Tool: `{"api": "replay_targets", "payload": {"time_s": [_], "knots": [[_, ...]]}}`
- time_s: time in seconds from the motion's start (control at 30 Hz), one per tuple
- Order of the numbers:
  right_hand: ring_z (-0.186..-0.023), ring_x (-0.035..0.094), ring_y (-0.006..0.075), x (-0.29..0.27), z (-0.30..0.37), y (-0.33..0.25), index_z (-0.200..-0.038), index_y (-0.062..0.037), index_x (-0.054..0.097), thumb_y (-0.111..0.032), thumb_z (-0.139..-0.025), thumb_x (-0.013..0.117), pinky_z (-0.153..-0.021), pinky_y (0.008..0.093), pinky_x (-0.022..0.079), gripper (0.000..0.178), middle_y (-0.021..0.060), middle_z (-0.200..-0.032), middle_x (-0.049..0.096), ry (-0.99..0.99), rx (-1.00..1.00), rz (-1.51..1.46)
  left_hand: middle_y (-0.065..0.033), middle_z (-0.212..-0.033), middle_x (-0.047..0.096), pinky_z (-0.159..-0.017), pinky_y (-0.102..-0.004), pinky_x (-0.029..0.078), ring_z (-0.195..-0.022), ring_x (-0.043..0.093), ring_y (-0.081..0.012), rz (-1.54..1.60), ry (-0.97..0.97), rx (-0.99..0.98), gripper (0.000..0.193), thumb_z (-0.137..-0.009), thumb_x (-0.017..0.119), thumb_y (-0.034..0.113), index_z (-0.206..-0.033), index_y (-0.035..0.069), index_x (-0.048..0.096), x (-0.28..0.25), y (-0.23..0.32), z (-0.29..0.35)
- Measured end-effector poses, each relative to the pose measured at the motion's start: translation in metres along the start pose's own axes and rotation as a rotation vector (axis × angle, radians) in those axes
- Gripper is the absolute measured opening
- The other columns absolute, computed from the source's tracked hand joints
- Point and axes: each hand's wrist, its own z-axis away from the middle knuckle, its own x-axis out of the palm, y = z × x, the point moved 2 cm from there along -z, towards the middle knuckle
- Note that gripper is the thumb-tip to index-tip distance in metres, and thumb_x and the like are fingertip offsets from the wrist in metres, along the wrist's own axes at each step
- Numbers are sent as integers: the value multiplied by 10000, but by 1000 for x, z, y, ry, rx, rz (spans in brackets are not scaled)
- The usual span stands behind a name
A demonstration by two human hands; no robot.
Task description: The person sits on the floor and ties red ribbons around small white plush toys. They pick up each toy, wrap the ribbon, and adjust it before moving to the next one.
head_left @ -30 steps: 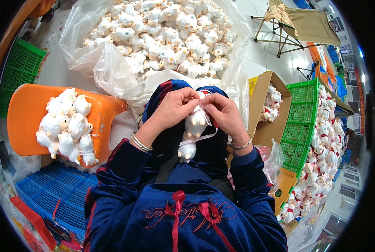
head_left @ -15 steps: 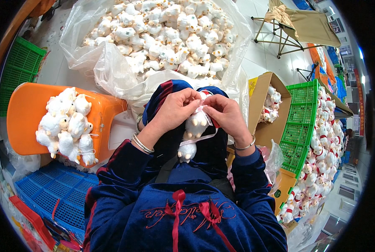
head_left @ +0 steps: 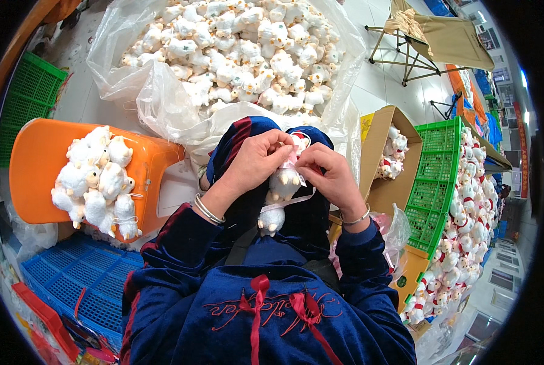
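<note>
On my lap lies a small white plush toy animal [head_left: 283,185], its head end pointing away from me. A pale pink ribbon [head_left: 292,160] is at its neck, and a strand of ribbon also runs across the toy's near side. My left hand [head_left: 252,163] pinches the ribbon from the left, fingertips together. From the right, my right hand [head_left: 334,178] pinches the ribbon too, thumb against finger. The ribbon's knot is partly hidden by my fingers. Nearer to me, a second white plush toy [head_left: 271,221] rests between my thighs.
Ahead is a big clear plastic bag [head_left: 156,97] heaped with white plush toys. An orange stool [head_left: 31,173] at left carries several more. Below it lies a blue crate [head_left: 83,277]. At right are a cardboard box [head_left: 375,182], a green crate [head_left: 433,176] and red-ribboned toys [head_left: 460,243].
My right hand has shifted slightly down and right, apart from the left fingers. The left hand stays nearly in place, and more of the pink ribbon at the neck shows.
</note>
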Motion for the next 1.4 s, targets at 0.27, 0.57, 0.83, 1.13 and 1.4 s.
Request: {"api": "replay_targets", "payload": {"time_s": [0.27, 0.57, 0.83, 1.13, 1.4], "knots": [[-797, 622, 163, 1, 4, 1, -971, -23, 710, -14, -862, 742, -698, 277, 498, 114, 62, -920, 629, 13, -26, 10, 14, -899, 694, -649, -190, 468, -748, 598, -21, -27, -32, 3, 119, -1021, 621, 126, -1081, 32, 662, -1, -3, 0], [-778, 598, 122, 2, 3, -3, -977, -9, 686, -21, -888, 728, -676, 268, 489, 99, 54, -915, 617, 15, 64, -4, 32, -887, 672, -673, -193, 468, -764, 587, -19, -39, -32, 6, 117, -1012, 634, 132, -1068, 36, 669, -1, 0, 2], [-759, 613, 63, 9, -2, 2, -996, 9, 684, -65, -941, 716, -678, 227, 512, 98, 22, -872, 680, 85, 245, -183, 25, -925, 678, -747, -212, 499, -835, 613, -36, -43, -35, -29, 131, -1004, 656, 142, -1073, 33, 678, -2, 3, 4], [-788, 629, 55, 9, -4, 2, -1037, 4, 698, -57, -941, 720, -695, 221, 526, 116, 19, -892, 701, 60, 235, -224, 10, -955, 698, -781, -222, 518, -863, 631, -52, 12, -5, -1, 148, -995, 670, 141, -1080, 23, 696, -2, 2, 6], [-790, 614, 53, 13, -8, 2, -1033, 7, 696, -63, -945, 722, -694, 218, 516, 115, 12, -888, 688, 80, 271, -232, 19, -870, 687, -710, -217, 504, -772, 598, -35, 21, 27, 18, 130, -973, 665, 130, -1004, 10, 704, -1, 2, 5]]}}
